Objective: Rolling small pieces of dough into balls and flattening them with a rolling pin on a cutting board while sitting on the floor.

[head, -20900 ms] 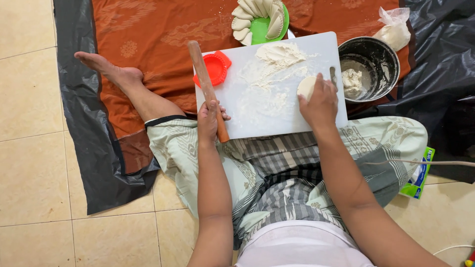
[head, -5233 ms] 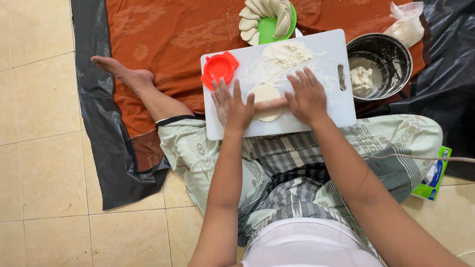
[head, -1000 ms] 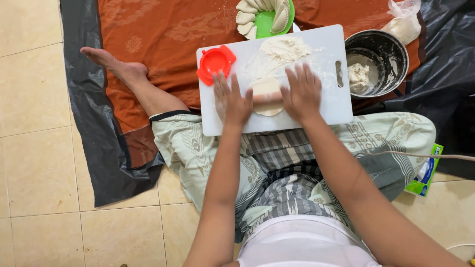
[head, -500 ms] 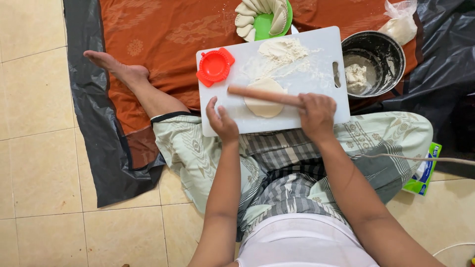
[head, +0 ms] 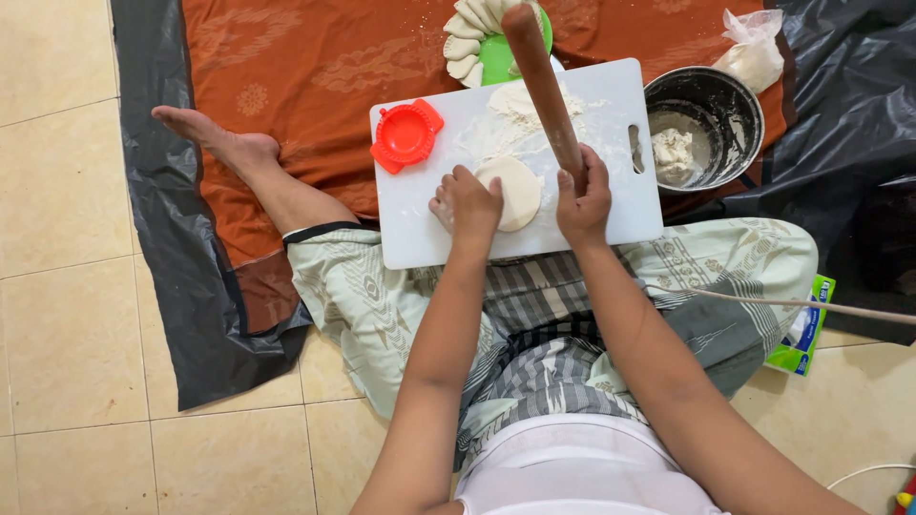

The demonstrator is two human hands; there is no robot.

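our right hand (head: 583,195) grips the long brown wooden rolling pin (head: 542,84) at its near end, its axis running toward the white plastic cutting board's (head: 420,238) far edge. our left hand (head: 467,201) rests with curled fingers on the flat round pale dough disc (head: 515,189) mid-board, just left of the pin.

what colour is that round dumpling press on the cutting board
The dumpling press is bright red, seen clearly in the head view at the white cutting board's far left corner.

A single head-worn camera looks almost straight down from above the seated person, close over lap and forearms; the white cutting board (head: 515,162) lies at the far middle, the tiled floor (head: 67,305) fills the left, black sheeting the far right
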